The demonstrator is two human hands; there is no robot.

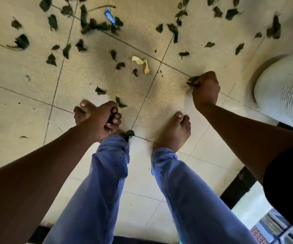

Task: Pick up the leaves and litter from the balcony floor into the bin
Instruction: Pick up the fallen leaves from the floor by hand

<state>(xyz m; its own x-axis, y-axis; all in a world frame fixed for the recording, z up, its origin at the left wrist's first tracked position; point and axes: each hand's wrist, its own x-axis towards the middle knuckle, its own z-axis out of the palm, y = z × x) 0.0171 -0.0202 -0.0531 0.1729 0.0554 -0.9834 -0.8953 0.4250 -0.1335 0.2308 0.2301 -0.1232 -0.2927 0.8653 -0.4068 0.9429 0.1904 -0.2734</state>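
**Both hands are holding leaves above the balcony floor**

We are looking down at a tiled balcony floor [27, 88] and at two bare feet and legs in blue jeans [107, 173]. We are seeing the right hand [206, 90] reaching forward, with its fingers curled tightly around a small bunch of dark leaves [192, 81], which is sticking out on the left side of the fist. The left hand [105, 118] is hanging lower, just in front of the left foot; its fingers are also curled, and something dark is showing between them, so it seems to be gripping leaves too, but we cannot tell how many.

Many dark green leaves [21, 41] are lying scattered over the tiles ahead, some of them still on thin stems. Among them a blue wrapper [110, 16] is lying far in front, and a crumpled yellow wrapper [142, 63] is lying nearer, between the two hands. One more leaf [120, 103] is lying just beside the left hand. A white ribbed bin [286, 92] is standing at the right edge, near the right hand.
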